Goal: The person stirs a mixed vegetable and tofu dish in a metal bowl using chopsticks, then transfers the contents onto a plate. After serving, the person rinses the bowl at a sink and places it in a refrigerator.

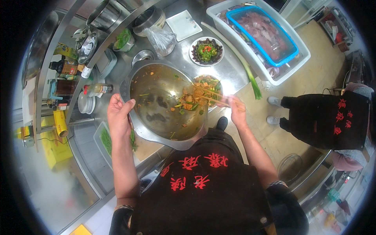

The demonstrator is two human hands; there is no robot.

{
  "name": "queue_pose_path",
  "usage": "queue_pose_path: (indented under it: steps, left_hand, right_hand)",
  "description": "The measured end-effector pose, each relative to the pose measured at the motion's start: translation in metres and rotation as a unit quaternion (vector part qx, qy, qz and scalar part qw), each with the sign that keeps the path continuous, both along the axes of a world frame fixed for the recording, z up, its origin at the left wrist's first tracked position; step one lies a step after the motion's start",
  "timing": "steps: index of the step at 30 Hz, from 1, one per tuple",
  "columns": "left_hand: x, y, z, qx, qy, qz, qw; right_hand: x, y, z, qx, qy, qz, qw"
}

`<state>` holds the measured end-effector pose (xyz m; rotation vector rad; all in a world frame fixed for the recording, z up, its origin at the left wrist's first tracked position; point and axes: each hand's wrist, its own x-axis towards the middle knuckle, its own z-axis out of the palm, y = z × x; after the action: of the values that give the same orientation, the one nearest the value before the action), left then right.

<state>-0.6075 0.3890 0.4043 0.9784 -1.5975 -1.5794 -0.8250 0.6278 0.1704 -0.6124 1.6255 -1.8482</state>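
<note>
My left hand (119, 116) grips the rim of a large stainless steel bowl (164, 117), thumb over the edge. The bowl tips to the right, toward a white plate partly hidden behind its rim. Dressed food (188, 101) of brown chunks and green herbs gathers at the bowl's right side, and more of the same food (213, 85) lies on the plate. In my right hand (236, 110) is a pair of wooden chopsticks (208, 95), their tips in the food near the bowl's rim. Sauce and herb bits cling to the bowl's inside.
A plate of dark slices topped with green and red peppers (206, 51) stands behind. A long scallion (235, 50) lies beside a white tub (302, 61) with a blue basket (260, 55). Shelves with bottles (66, 67) rise at left. A person in a black apron (326, 120) stands at right.
</note>
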Motion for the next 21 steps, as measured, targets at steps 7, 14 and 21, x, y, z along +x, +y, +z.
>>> queue_pose_path:
  steps: [7,14,21]
  left_hand:
    - [0.009,0.0,-0.001,-0.009,-0.012,0.014,1.0]
    - [0.021,0.001,0.004,-0.008,-0.008,0.048,0.999]
    - [0.039,-0.003,0.002,-0.018,-0.014,0.053,0.998]
  right_hand:
    - [-0.013,0.008,-0.055,-0.04,-0.064,-0.056,0.996]
    - [-0.019,0.026,-0.075,0.016,0.0,-0.073,0.997]
    - [-0.033,0.032,-0.06,-0.004,0.003,-0.098,0.995]
